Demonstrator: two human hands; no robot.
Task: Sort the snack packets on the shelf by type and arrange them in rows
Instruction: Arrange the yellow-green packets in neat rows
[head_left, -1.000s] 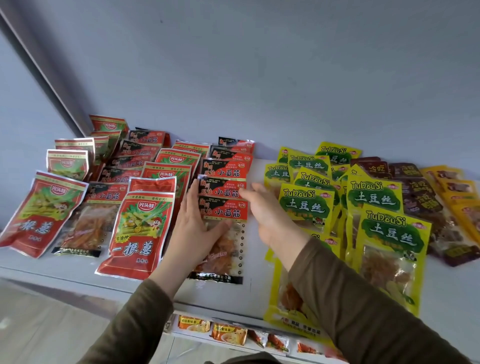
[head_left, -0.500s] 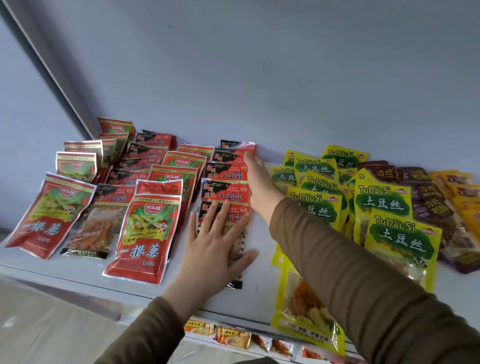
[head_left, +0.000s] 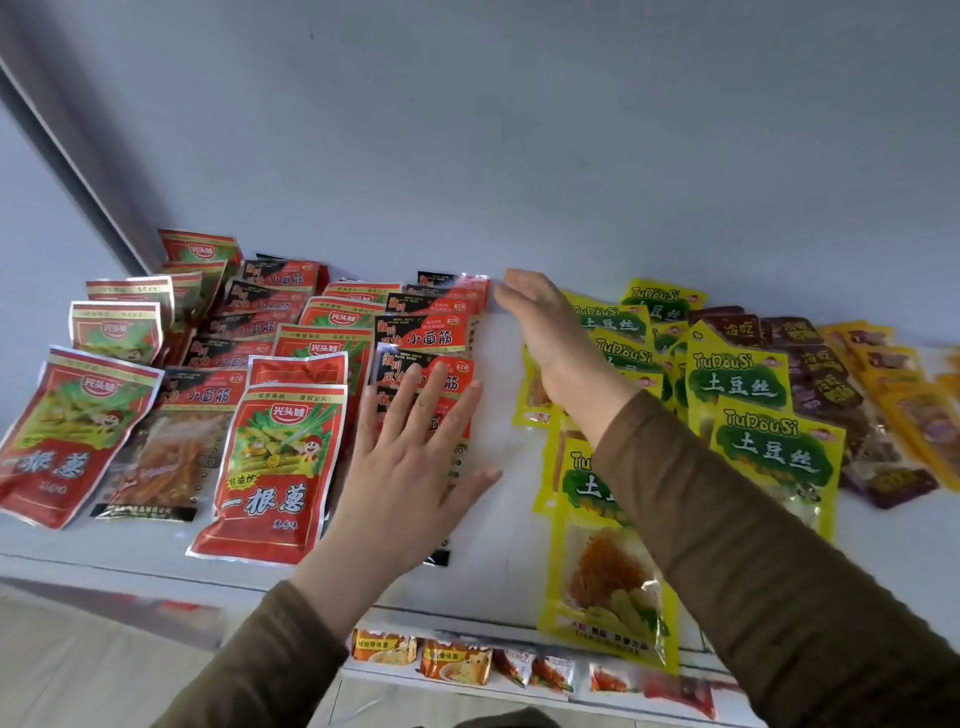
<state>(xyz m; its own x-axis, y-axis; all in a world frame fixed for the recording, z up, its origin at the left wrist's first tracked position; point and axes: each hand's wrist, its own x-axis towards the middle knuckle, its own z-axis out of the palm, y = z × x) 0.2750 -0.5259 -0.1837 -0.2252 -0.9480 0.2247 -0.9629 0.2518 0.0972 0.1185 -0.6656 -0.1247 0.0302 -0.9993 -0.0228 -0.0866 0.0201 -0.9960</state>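
Snack packets lie in overlapping rows on a white shelf (head_left: 498, 519). My left hand (head_left: 415, 457) rests flat, fingers spread, on the front packets of a red-and-black packet row (head_left: 423, 332). My right hand (head_left: 550, 332) reaches to the back of the shelf, fingers straight, its edge beside the rearmost red-and-black packet (head_left: 457, 286), holding nothing. Red-and-green packets (head_left: 275, 457) lie left of my left hand. Yellow-green packets (head_left: 769, 447) lie under and right of my right forearm.
Dark purple packets (head_left: 826, 384) and orange-yellow packets (head_left: 904, 395) sit at the far right. A grey wall rises behind the shelf. One yellow packet (head_left: 608, 587) hangs over the front edge. Small sachets (head_left: 452, 660) line a lower shelf.
My right hand slid from the front of the red-and-black row to its back end. My left hand shifted from the row's left edge onto the front packets, fingers spread.
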